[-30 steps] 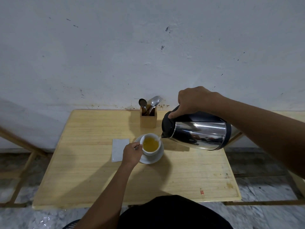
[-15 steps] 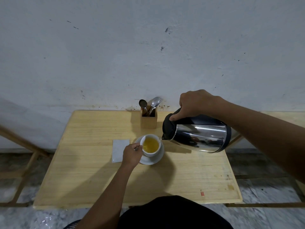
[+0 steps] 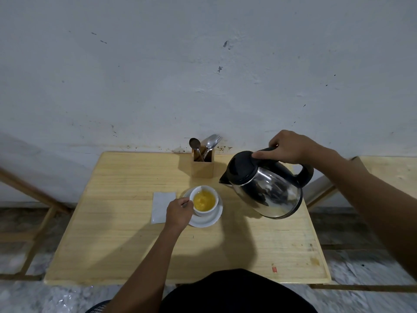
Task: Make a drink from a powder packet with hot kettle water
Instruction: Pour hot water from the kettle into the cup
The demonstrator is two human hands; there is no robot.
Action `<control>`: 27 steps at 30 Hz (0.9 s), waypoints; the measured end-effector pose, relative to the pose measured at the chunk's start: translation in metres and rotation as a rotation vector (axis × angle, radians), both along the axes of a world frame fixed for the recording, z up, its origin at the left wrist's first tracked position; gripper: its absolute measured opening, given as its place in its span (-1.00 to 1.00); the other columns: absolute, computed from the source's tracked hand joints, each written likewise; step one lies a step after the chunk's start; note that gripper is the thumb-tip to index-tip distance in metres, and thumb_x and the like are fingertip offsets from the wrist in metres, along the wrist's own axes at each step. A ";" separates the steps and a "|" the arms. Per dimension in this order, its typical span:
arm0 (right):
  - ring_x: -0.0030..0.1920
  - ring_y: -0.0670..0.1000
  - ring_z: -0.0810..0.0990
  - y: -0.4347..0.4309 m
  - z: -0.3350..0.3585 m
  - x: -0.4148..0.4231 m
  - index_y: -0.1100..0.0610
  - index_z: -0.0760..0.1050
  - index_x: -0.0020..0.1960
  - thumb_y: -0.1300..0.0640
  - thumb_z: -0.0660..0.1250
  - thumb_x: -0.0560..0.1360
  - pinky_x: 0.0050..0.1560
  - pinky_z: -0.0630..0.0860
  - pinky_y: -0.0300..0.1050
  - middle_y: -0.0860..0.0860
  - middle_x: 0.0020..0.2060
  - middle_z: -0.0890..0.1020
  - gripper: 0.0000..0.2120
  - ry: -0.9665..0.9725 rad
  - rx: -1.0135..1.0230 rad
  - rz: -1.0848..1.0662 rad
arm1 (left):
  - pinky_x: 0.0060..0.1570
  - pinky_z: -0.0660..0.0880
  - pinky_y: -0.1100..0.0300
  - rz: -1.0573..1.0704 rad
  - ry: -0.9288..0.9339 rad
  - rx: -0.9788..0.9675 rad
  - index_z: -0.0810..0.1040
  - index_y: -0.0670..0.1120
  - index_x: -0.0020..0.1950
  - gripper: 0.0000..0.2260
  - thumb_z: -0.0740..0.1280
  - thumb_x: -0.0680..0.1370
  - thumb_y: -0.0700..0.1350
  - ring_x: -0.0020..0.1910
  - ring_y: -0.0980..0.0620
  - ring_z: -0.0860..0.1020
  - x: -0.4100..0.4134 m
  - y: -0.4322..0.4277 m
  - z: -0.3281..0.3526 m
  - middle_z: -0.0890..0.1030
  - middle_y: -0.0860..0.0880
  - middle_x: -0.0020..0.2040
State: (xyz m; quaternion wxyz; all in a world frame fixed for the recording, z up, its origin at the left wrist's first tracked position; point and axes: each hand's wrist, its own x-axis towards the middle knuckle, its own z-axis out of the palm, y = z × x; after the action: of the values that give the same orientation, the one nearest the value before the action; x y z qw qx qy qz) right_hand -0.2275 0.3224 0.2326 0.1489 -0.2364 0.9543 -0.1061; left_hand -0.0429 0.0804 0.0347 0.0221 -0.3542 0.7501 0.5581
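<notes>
A white cup [image 3: 204, 201] holding yellow liquid stands on a white saucer [image 3: 208, 219] in the middle of the wooden table [image 3: 112, 233]. My left hand [image 3: 179, 213] is closed on the cup's handle at its left side. My right hand [image 3: 287, 146] grips the black handle of a steel kettle [image 3: 265, 188], which hangs above the table to the right of the cup, tilted a little with its spout toward the cup and no water running. A white packet [image 3: 162, 203] lies flat just left of the saucer.
A wooden holder [image 3: 202, 167] with a spoon and a fork stands at the table's back edge, behind the cup. A white wall rises right behind the table. Wooden frames stand on the floor at both sides.
The kettle has swung back from a near-horizontal pour over the cup to a more upright tilt and moved right, away from the cup. My left hand stays on the cup's handle.
</notes>
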 end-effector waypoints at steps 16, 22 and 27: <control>-0.54 0.02 0.31 0.098 -0.051 -0.029 0.38 0.39 -0.51 -0.03 0.42 0.49 -0.39 0.29 -0.18 0.17 -0.60 0.38 -0.41 0.121 -0.754 -0.351 | -0.18 0.40 0.10 0.184 0.039 -0.196 0.32 0.13 -0.42 -0.63 0.21 0.54 -0.22 -0.26 -0.08 0.47 -0.004 0.032 0.012 0.53 -0.12 -0.28; -0.51 0.10 0.35 0.109 -0.068 -0.041 0.43 0.42 -0.45 -0.10 0.41 0.46 -0.34 0.33 -0.10 0.39 -0.54 0.41 -0.38 0.155 -0.819 -0.358 | -0.16 0.37 0.13 0.233 0.041 -0.258 0.47 -0.12 -0.24 -0.81 0.20 0.56 -0.25 -0.24 -0.09 0.47 -0.007 0.042 0.010 0.53 -0.14 -0.29; -0.50 0.11 0.34 0.112 -0.082 -0.053 0.47 0.42 -0.42 -0.18 0.37 0.42 -0.35 0.31 -0.08 0.41 -0.53 0.39 -0.32 0.127 -0.861 -0.349 | -0.15 0.34 0.13 0.292 0.036 -0.315 0.60 -0.31 -0.15 -0.77 0.18 0.56 -0.28 -0.22 -0.11 0.48 -0.011 0.050 0.009 0.53 -0.17 -0.29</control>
State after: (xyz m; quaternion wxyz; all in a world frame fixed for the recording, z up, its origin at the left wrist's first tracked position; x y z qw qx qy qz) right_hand -0.2808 0.4341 0.1509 -0.0415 -0.1185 0.8563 -0.5010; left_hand -0.0539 0.1309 0.0433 -0.1279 -0.4482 0.7690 0.4374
